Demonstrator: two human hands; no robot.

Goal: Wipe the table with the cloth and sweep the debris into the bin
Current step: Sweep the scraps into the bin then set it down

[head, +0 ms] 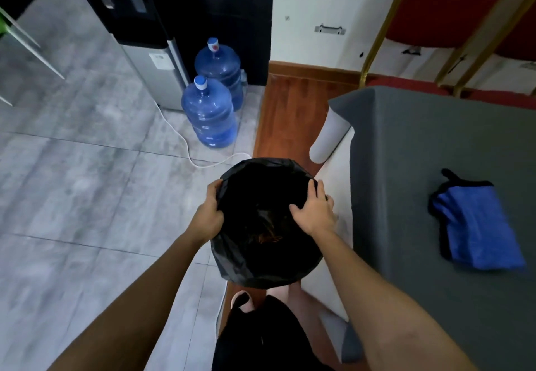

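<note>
A round bin (255, 266) lined with a black bag is held low over the floor, just left of the table. Brownish debris (268, 236) lies at its bottom. My left hand (209, 214) grips the bin's left rim and my right hand (314, 211) grips its right rim. The table (420, 167) on the right has a grey cover. A folded blue cloth (478, 228) with black edging lies on it, apart from both hands.
Two blue water jugs (214, 109) stand on the tiled floor beside a water dispenser (139, 31). A white cable (185, 144) runs across the floor. A white table leg (329, 137) shows under the cover. Red chairs with gold frames (452, 22) stand behind the table.
</note>
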